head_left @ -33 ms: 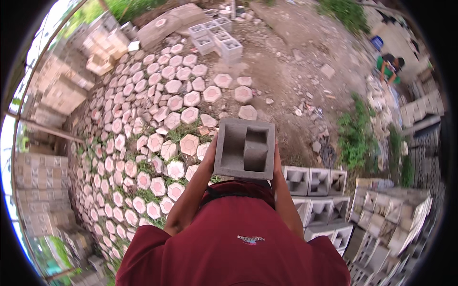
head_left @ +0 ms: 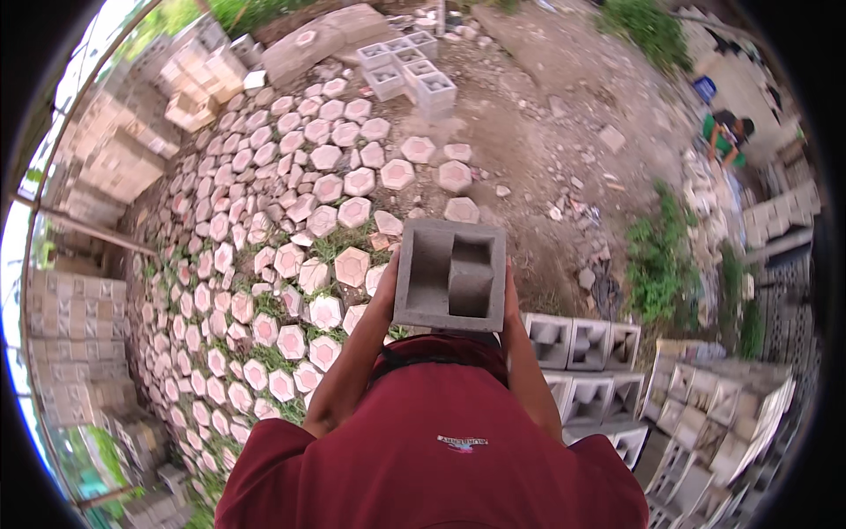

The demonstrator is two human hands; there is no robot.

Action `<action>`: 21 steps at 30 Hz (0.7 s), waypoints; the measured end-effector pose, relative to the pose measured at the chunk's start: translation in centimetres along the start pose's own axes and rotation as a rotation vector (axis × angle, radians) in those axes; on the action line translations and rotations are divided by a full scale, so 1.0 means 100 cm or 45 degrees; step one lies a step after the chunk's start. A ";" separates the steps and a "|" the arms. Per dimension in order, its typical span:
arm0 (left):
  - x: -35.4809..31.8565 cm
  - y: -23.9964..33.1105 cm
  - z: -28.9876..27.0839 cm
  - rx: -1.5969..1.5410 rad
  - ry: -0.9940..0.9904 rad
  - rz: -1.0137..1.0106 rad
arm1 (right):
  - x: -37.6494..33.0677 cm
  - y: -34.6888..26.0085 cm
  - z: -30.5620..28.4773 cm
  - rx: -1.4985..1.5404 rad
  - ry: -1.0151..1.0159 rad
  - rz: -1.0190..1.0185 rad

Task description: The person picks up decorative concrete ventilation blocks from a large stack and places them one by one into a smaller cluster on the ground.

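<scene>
**Hollow block being carried in front of the chest**

Compared with the earlier picture, nothing is differing: the block, both arms and the ground around them are sitting in the same places.

The person is holding a grey hollow concrete block (head_left: 450,274) in front of their red shirt (head_left: 441,441), above the paving and clear of it. The block's open cells are facing up toward the camera, so the two rectangular hollows are showing, the left one wider than the right. Its long axis is running roughly left to right across the body, its far edge tilting slightly down to the right.

The left hand (head_left: 388,280) is pressing flat against the block's left side, fingers together along the wall. The right hand (head_left: 509,286) is pressing against the block's right side; only its edge is showing, so the finger spread cannot be told.

Left of and beyond the block, hexagonal pavers (head_left: 300,220) are lying in rows with grass between them. Right of the block and lower, stacked hollow blocks (head_left: 582,344) are sitting on their sides. Far beyond the block, another group of grey blocks (head_left: 410,70) is standing on bare dirt. Far to the upper right, a person in green (head_left: 727,137) is crouching.
</scene>
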State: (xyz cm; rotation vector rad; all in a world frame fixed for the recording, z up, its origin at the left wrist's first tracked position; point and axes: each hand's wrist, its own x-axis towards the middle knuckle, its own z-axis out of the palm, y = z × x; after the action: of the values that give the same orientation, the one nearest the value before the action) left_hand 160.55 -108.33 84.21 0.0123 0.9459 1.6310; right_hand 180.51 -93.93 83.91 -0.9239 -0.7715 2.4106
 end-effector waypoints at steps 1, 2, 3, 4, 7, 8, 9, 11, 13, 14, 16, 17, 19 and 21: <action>0.006 0.008 -0.002 -0.029 0.006 0.022 | 0.019 -0.002 0.002 -0.020 -0.024 -0.013; 0.014 0.015 -0.010 -0.031 0.046 0.097 | 0.038 -0.003 0.008 -0.036 -0.054 -0.021; 0.023 0.023 -0.021 -0.030 0.093 0.179 | 0.051 -0.012 0.031 -0.037 -0.129 0.028; 0.032 0.033 -0.031 -0.027 0.139 0.259 | 0.064 -0.021 0.053 -0.036 -0.201 0.075; 0.054 0.063 -0.018 -0.083 0.155 0.239 | 0.116 -0.031 0.055 -0.028 -0.230 0.216; 0.064 0.081 -0.013 -0.099 0.169 0.252 | 0.139 -0.042 0.068 -0.036 -0.257 0.260; 0.073 0.097 -0.006 -0.063 0.209 0.292 | 0.157 -0.050 0.079 -0.068 -0.226 0.279; 0.091 0.124 0.004 -0.037 0.274 0.379 | 0.188 -0.070 0.103 -0.020 -0.313 0.328; 0.108 0.158 0.008 -0.046 0.297 0.450 | 0.222 -0.090 0.135 -0.030 -0.395 0.359; 0.111 0.167 0.006 -0.085 0.300 0.452 | 0.235 -0.097 0.146 -0.066 -0.407 0.386; 0.116 0.183 -0.001 -0.156 0.314 0.451 | 0.255 -0.104 0.168 -0.137 -0.409 0.438; 0.122 0.199 -0.001 -0.183 0.309 0.459 | 0.269 -0.108 0.183 -0.175 -0.407 0.443; 0.132 0.225 0.000 -0.205 0.370 0.504 | 0.299 -0.112 0.208 -0.221 -0.448 0.483; 0.145 0.245 -0.012 -0.254 0.341 0.527 | 0.330 -0.107 0.222 -0.243 -0.479 0.514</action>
State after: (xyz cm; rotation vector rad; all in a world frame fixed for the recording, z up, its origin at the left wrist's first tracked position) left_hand 135.42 -96.53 90.62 -0.1607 1.0243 2.1450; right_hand 144.52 -74.54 89.34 -0.7590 -1.0485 2.9600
